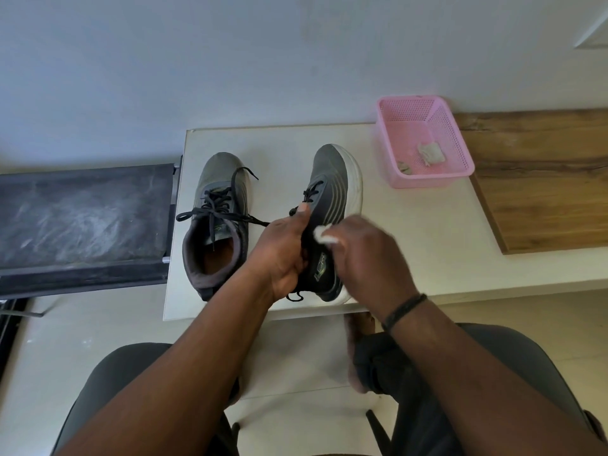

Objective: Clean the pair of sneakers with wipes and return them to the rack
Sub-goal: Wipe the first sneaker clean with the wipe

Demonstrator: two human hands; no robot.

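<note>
Wiping step: left hand [279, 255] is gripping the tilted sneaker [329, 218], fingers curled into its collar; right hand [365, 251] is pinching a wipe [324, 234] against its side. Second sneaker [217, 222] is sitting left of it. Next probably the sole.

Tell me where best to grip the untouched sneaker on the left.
Grip the left sneaker at its heel collar, coming from above on the person's side: it stands upright with the opening up and heel nearest, and the loose laces lie further forward.
</note>
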